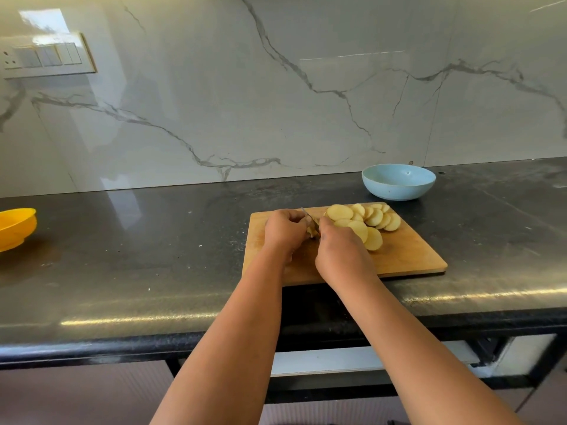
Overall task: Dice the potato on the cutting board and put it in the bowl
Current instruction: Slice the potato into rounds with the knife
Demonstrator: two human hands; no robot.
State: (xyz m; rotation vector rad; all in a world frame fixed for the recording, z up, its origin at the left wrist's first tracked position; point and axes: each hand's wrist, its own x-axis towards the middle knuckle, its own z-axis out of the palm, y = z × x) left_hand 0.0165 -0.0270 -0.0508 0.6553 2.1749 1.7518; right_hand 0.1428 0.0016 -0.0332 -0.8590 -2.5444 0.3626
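Marble-veined wall tiles rise behind the dark tabletop, where I see the wooden cutting board near the front edge. My left hand curls its grip around a small potato piece, and my right hand seems clamped on a knife, its handle hidden. Round potato slices lie fanned and overlapping on the board's far half, the row running from near centre toward the far right. To dice well, I judge I should stack a few slices flat, cut strips, then crosswise, fingertips tucked. Behind the board waits the blue bowl, empty as far as I can tell.
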